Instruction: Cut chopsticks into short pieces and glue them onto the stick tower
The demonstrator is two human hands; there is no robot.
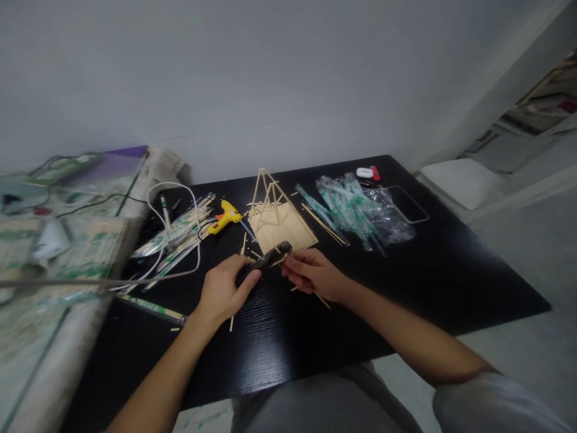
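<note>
My left hand is closed around dark-handled pliers, whose jaws point right toward my other hand. Fingers pinched, my right hand holds a thin wooden stick that shows below the palm; its other end, near the jaws, is mostly covered by the fingers. Just beyond both hands lies a flat panel of wooden sticks. A pointed frame of sticks stands upright on its far part. Whether the jaws grip the stick, I cannot tell.
Left of the panel lies a yellow glue gun beside packs of wooden sticks and a looping white cable. Crumpled plastic wrappers, a phone and a white case are on the right. Stick scraps surround the panel.
</note>
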